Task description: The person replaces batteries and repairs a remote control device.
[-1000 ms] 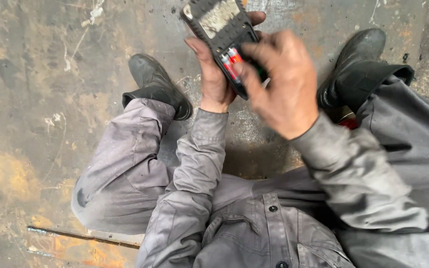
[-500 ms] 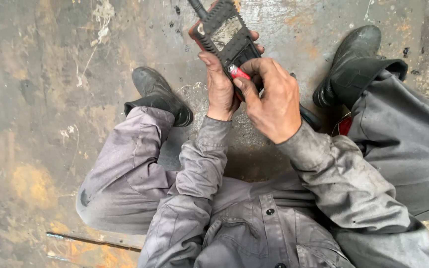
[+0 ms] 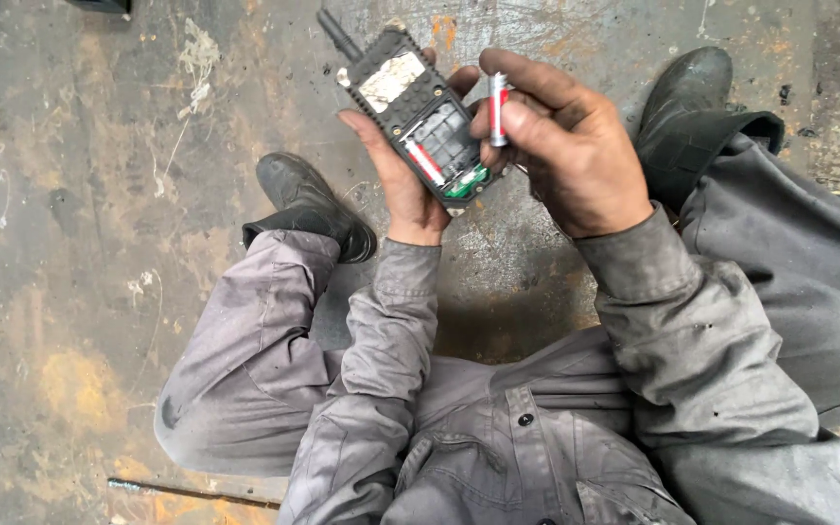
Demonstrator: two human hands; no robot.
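Handset point(image 3: 410, 112), aerial tip cropped, in left hand's point(image 3: 402, 185) grip; right hand point(image 3: 566, 146) pinches battery point(image 3: 498, 109).

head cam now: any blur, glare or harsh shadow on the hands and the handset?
Head view: sharp, no motion blur on the left hand, right hand or handset; light is soft and even, with only a faint shadow on the floor under the arms; mild sheen on the handset's label, battery readable in colour.

Stained, scratched concrete floor point(image 3: 80, 292); thin metal rod point(image 3: 192, 491) lying on it.
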